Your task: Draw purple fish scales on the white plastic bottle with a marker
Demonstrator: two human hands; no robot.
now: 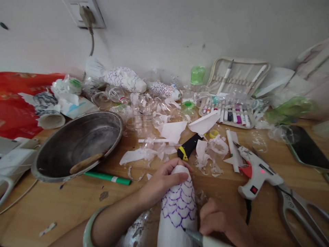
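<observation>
A white paper-covered fish body [177,206] lies lengthwise before me, its upper half drawn with purple scale outlines. My left hand [169,178] is wrapped round its far, narrow end, thumb on top. A pale bangle [94,224] circles that wrist. In my right hand [218,218] is a brush-tip marker [205,238], its dark tip touching the white surface at the lower edge of the scales. The near end of the fish body is cut off by the frame. Fingers of the right hand are curled and slightly blurred.
A metal basin [77,144] stands left. The glue gun [259,171], lit red, and scissors [300,209] lie right. Beyond are paper scraps [174,131], a black-yellow box cutter [190,146], a marker case [239,77], two scale-patterned fish [123,78] and a phone [308,145].
</observation>
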